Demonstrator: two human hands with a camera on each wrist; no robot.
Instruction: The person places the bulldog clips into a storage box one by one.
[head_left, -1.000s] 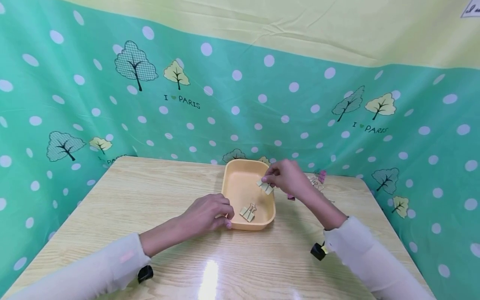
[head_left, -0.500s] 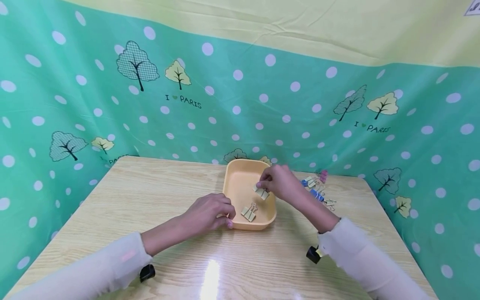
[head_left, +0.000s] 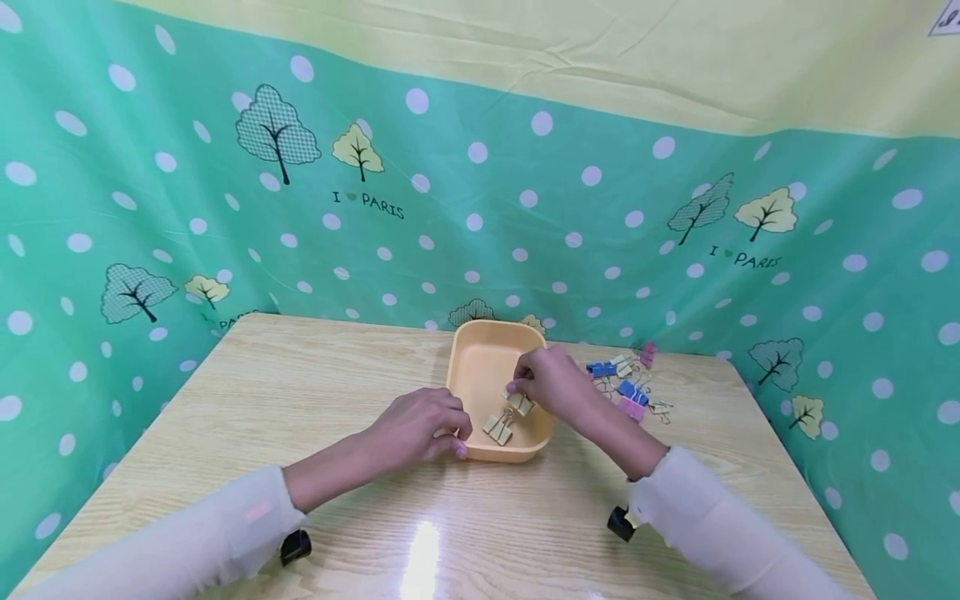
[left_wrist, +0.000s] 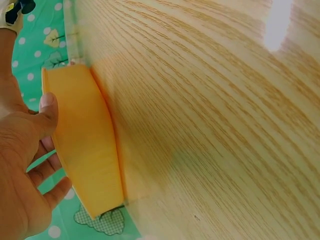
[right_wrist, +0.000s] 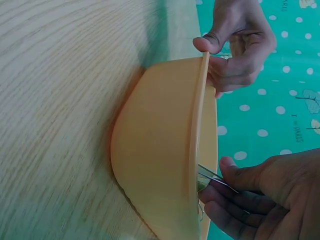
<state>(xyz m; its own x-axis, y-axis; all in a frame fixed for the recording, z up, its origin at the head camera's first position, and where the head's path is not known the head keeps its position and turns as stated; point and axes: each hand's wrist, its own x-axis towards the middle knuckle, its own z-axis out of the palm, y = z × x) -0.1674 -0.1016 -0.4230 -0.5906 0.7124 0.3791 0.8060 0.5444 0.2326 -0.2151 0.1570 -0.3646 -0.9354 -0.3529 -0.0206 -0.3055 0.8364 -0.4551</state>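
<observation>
An orange plastic tray with raised walls stands on the wooden table. My left hand pinches its near left rim between thumb and fingers; in the right wrist view that hand has its thumb outside the wall and fingers inside. My right hand reaches over the right wall, pinching a pale yellow binder clip by its wire handles, low inside the tray. Beside it, a second pale yellow binder clip lies on the tray floor. The thumb presses the wires in the right wrist view.
Right of the tray lies a loose group of binder clips: blue, pink, pale yellow and a magenta one at the table's back edge. A green dotted curtain hangs behind the table.
My right hand has moved down and toward me with its binder clip, close to the one lying in the tray. More of the clips at the right now show. My left hand stays on the rim.
</observation>
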